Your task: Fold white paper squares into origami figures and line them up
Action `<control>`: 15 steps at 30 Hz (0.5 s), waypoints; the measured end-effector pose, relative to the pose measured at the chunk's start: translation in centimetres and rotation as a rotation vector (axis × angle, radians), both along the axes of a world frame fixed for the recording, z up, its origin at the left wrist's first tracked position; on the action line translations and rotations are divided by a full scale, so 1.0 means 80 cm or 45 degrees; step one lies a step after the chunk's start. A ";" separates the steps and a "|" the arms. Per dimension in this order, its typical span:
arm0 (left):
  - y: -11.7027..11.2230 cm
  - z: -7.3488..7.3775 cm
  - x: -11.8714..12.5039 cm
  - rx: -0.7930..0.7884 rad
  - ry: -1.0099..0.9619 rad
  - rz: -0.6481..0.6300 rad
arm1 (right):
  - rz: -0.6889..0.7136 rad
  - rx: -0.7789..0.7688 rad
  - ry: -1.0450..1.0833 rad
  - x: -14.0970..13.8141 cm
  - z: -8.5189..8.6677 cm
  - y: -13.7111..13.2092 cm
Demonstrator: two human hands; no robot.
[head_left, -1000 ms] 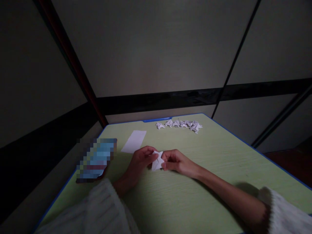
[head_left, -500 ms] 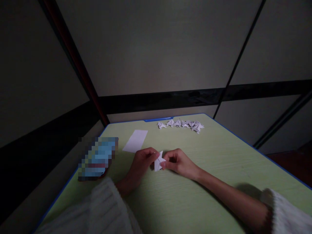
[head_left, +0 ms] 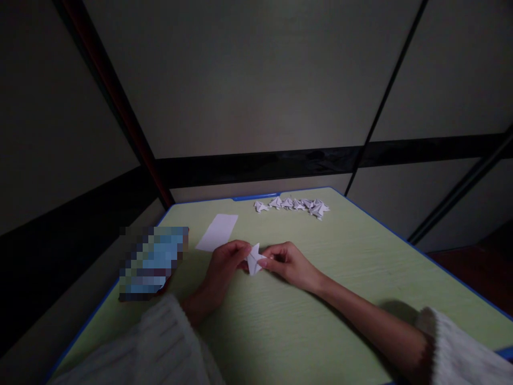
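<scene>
Between my two hands is a small folded piece of white paper (head_left: 254, 261) with pointed corners, held just over the table (head_left: 344, 246). My left hand (head_left: 224, 263) pinches its left side, thumb on top. The fingers of my right hand (head_left: 287, 262) are closed on its right point. Beyond my left hand lies a flat white sheet of paper (head_left: 218, 231). Farther back, several white folded paper figures (head_left: 298, 204) sit in a row, bunched together at the right end.
A blurred-out blue item (head_left: 156, 262) with a dark red edge lies at the table's left side. Blue trim (head_left: 256, 197) borders the tabletop. Behind it rise pale panels (head_left: 256, 80) crossed by a dark band (head_left: 260, 167).
The whole view has shifted slightly, so things appear a little farther left. The folded paper has turned a bit between my fingers, and both hands keep hold of it.
</scene>
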State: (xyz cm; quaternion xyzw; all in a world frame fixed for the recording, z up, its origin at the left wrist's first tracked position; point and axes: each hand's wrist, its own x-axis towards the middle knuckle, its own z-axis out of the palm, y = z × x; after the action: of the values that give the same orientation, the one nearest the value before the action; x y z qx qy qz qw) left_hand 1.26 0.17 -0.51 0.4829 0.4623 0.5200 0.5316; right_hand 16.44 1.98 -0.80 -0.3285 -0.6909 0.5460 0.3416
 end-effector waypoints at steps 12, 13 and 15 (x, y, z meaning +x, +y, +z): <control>-0.001 0.001 -0.006 -0.020 -0.026 0.139 | -0.861 0.193 -0.236 0.088 -0.001 0.076; -0.001 0.002 -0.006 -0.027 -0.025 0.144 | -0.906 0.212 -0.277 0.097 -0.001 0.081; -0.002 0.003 -0.005 -0.036 -0.025 0.140 | -0.989 0.264 -0.390 0.111 -0.003 0.086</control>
State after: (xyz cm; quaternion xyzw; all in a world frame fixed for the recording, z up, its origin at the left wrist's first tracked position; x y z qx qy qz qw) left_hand 0.82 0.03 -0.30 0.4442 0.4902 0.5466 0.5135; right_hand 25.29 8.86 -1.01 -0.6054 -0.6099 0.2494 0.4465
